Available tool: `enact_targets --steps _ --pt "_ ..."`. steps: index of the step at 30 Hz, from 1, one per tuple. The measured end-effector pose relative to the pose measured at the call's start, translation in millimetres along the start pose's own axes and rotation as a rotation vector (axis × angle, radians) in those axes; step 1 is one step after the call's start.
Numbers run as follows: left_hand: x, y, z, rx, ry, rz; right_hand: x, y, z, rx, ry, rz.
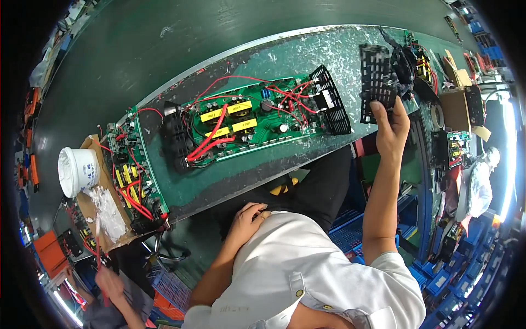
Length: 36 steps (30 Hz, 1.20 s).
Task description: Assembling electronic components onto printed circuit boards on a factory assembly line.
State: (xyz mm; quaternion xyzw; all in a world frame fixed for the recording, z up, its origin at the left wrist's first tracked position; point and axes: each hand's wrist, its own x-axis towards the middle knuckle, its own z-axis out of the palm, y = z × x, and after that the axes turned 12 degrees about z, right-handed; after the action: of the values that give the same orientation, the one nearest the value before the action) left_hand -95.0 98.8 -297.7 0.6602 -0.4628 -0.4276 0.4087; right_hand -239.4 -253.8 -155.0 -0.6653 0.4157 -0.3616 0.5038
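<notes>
My right hand (392, 125) is raised at the right of the bench, thumb and fingers closed on the lower edge of a black slotted panel (377, 77). Close behind the panel lies crumpled black plastic (404, 63). My left hand (249, 219) rests at my waist with its fingers curled; whatever they may hold is hidden. Between the hands and the far edge, a green circuit board (263, 140) lies lengthwise on the bench, with yellow transformers (245, 125) and red wires. A black slotted end plate (334, 104) stands at its right end, and a black end piece (174, 131) at its left.
A second circuit board (134, 181) sits by the bench's left end, next to a white tub (79, 171) and a cardboard box (87, 205). Another person's hand (109, 282) is at lower left. Blue bins (438, 282) fill the lower right. Tape (437, 116) lies at the right.
</notes>
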Motion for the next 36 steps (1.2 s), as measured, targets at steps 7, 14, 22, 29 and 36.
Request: enact_targets --steps 7,14,22,29,36 --pt "31 119 -67 -0.011 0.014 0.397 -3 -49 22 -0.289 -0.333 -0.237" --pt "85 166 -142 0.715 0.535 0.634 -5 -46 82 -0.538 -0.692 -0.634" --pt "110 143 -146 0.816 0.321 0.565 5 -16 107 -0.658 -0.610 -0.757" --pt "108 136 -149 0.862 0.274 0.576 2 -20 109 -0.694 -0.695 -0.784" --pt "113 134 -155 0.806 0.214 0.548 4 -15 114 -0.736 -0.666 -0.761"
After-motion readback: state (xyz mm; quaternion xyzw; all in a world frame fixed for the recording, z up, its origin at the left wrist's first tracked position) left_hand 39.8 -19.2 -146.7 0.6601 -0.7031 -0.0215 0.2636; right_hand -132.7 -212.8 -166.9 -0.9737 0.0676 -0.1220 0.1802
